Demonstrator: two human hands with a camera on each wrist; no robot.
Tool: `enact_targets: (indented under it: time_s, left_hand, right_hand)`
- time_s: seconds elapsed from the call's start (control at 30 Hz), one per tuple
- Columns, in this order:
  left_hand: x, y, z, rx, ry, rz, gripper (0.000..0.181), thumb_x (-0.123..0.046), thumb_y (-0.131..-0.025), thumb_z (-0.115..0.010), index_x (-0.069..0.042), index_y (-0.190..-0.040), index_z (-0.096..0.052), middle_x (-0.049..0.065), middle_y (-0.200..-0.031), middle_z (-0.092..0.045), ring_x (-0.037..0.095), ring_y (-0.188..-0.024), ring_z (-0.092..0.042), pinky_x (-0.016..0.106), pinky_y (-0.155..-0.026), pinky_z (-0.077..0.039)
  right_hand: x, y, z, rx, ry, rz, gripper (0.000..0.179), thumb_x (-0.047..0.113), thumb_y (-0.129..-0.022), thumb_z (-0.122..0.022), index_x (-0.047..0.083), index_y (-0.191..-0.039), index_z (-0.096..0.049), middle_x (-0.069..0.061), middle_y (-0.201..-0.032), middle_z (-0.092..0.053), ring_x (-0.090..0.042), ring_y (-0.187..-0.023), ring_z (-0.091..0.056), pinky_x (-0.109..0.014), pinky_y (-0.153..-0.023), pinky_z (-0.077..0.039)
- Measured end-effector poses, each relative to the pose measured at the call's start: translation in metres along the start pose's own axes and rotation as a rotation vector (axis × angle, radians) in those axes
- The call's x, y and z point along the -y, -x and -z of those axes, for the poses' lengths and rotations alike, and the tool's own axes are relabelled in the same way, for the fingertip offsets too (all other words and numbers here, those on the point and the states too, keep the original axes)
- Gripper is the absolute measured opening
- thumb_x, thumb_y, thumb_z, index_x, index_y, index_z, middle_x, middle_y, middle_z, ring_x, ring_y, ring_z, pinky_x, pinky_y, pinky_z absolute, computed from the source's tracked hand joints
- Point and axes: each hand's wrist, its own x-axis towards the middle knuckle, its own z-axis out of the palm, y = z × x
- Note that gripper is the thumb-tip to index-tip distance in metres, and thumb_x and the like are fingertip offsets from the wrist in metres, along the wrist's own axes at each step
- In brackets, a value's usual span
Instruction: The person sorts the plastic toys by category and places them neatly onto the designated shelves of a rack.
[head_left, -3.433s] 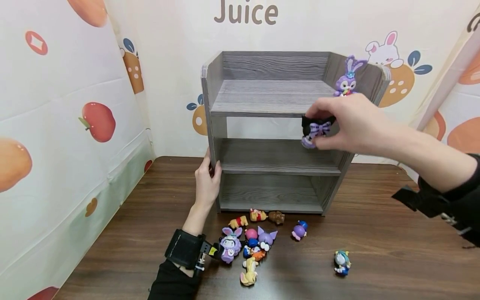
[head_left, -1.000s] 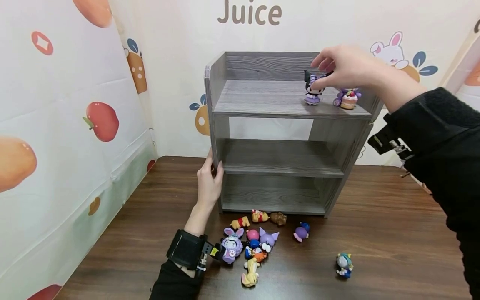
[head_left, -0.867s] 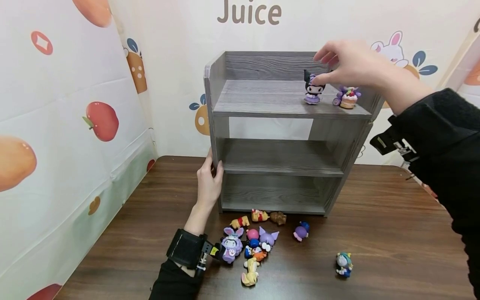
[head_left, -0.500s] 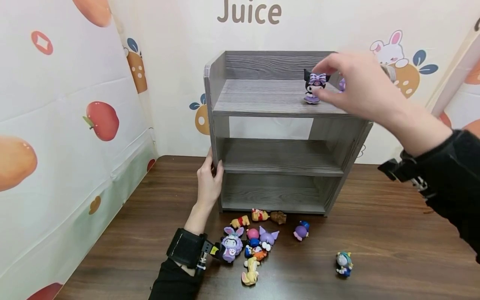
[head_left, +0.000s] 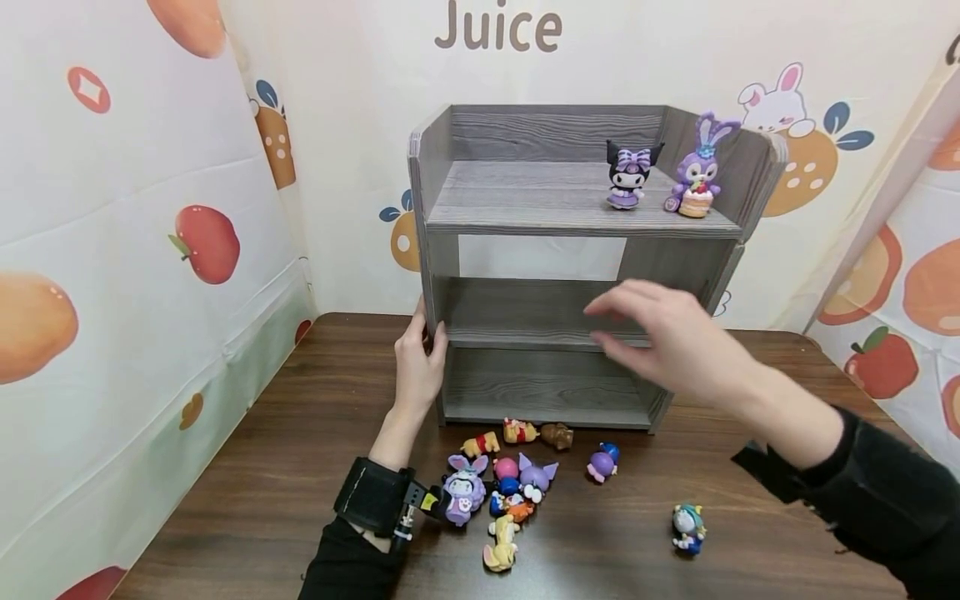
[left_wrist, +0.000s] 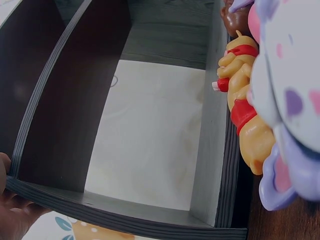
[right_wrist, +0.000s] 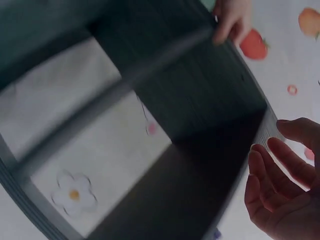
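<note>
My left hand point(head_left: 417, 371) holds the left side panel of a grey wooden shelf rack point(head_left: 525, 187), thumb on its front edge and fingers behind. On the top board stands a black-eared figurine point(head_left: 626, 179) with a purple bow. To its right is a purple rabbit figurine point(head_left: 697, 179) with a cake. My right hand point(head_left: 678, 342) hovers in front of the lower boards, thumb and fingers apart, nothing between them. In the right wrist view its fingers point(right_wrist: 270, 185) are loosely bent.
Several toy figurines lie on the brown table point(head_left: 262, 500) before the rack, among them a purple eared one point(head_left: 465, 492) and a yellow one point(head_left: 501, 543). A purple-blue figurine point(head_left: 602, 463) and a teal-hatted figurine point(head_left: 687, 529) lie apart to the right.
My right hand has raised the black-eared figurine onto the top board, let go of it and come down in front of the rack. My left hand has stayed on the side panel.
</note>
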Motion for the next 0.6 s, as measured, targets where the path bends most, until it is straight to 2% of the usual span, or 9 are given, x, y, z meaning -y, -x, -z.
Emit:
enact_targets:
  time_s: [0.23, 0.6]
  left_hand:
    - [0.001, 0.000, -0.001, 0.000, 0.005, -0.003, 0.049, 0.006, -0.091, -0.049, 0.007, -0.139, -0.039, 0.027, -0.131, -0.052, 0.038, -0.108, -0.059, 0.049, -0.081, -0.052]
    - [0.000, 0.000, 0.000, -0.003, 0.017, -0.008, 0.049, 0.007, -0.091, -0.049, 0.008, -0.139, -0.039, 0.027, -0.130, -0.053, 0.038, -0.106, -0.060, 0.050, -0.079, -0.052]
  right_hand:
    - [0.002, 0.031, -0.039, 0.125, -0.078, -0.057, 0.025, -0.001, -0.075, -0.074, 0.009, -0.096, -0.065, 0.001, -0.091, -0.067, -0.008, -0.076, -0.059, -0.027, -0.065, -0.052]
    - [0.001, 0.066, -0.097, 0.395, -0.251, -0.170, 0.011, 0.002, -0.081, -0.069, 0.007, -0.090, -0.064, -0.002, -0.085, -0.066, -0.009, -0.072, -0.060, -0.023, -0.061, -0.051]
